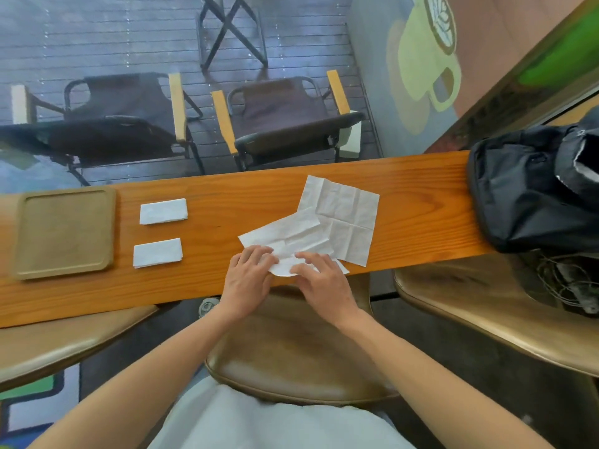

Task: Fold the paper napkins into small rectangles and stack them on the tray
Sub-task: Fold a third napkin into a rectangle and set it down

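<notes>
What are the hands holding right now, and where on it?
Both the left hand and right hand press the near edge of the partly folded napkin on the counter; nothing lifted.

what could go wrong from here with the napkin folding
The napkin being folded overlaps the open napkin, so pulling it may drag that one along. Both hands work at the counter's near edge; the napkin could slip off. The two folded napkins lie off the tray.
</notes>
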